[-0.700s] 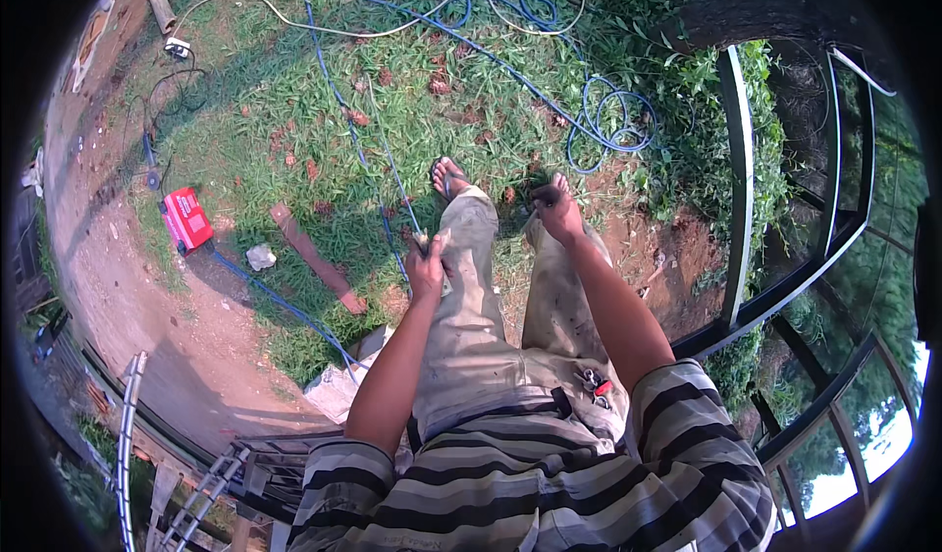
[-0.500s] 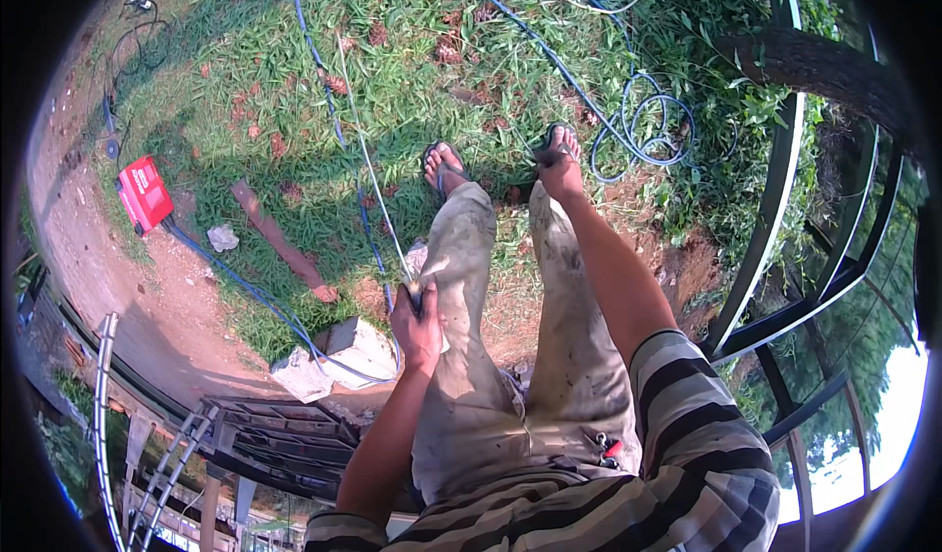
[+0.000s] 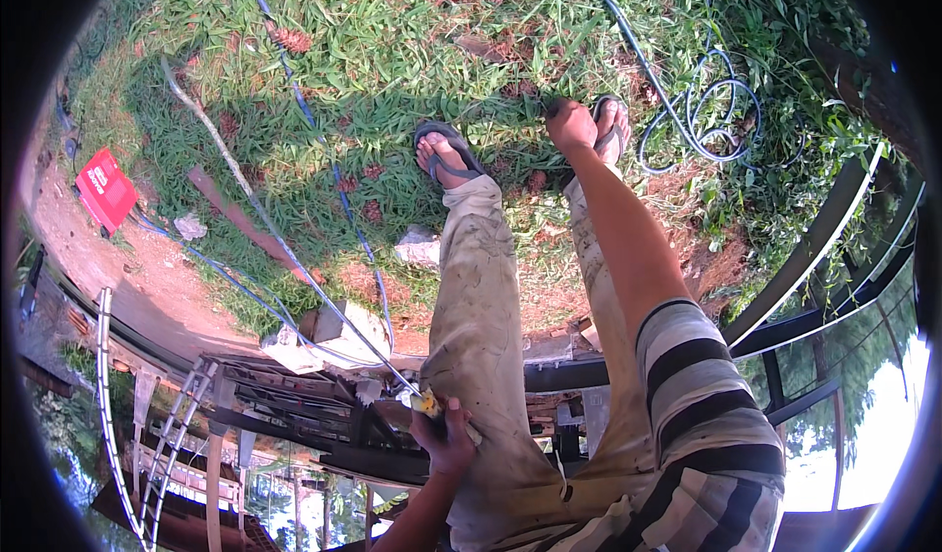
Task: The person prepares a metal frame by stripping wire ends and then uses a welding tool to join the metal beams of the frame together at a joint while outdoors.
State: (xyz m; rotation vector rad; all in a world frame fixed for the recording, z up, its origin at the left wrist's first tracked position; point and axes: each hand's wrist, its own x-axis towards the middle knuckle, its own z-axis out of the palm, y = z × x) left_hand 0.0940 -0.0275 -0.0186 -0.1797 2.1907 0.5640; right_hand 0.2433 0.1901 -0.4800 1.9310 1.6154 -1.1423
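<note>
My left hand [image 3: 446, 439] is closed around a small yellow-and-black body that looks like a tape measure [image 3: 429, 404], beside my left knee. From it a long thin pale strip [image 3: 263, 209] reaches out over the grass to the far left, bending near its tip. My right hand [image 3: 571, 125] is low at the inner side of my right foot [image 3: 610, 130], fingers curled closed; I cannot make out what, if anything, is in them. My left foot [image 3: 446, 157], in a dark flip-flop, stands on the grass.
A red box-shaped machine [image 3: 106, 191] with a blue cable stands at the left. Pale blocks [image 3: 348, 334] and a rusty flat bar [image 3: 235, 213] lie nearby. A blue hose [image 3: 731, 150] is coiled on the right. Curved metal framing [image 3: 810, 258] stands right, and a ladder [image 3: 177, 434] lower left.
My left hand has come lower in the view, and the long strip has swung left. My right hand stays by my right foot. The view has shifted, showing more behind my legs.
</note>
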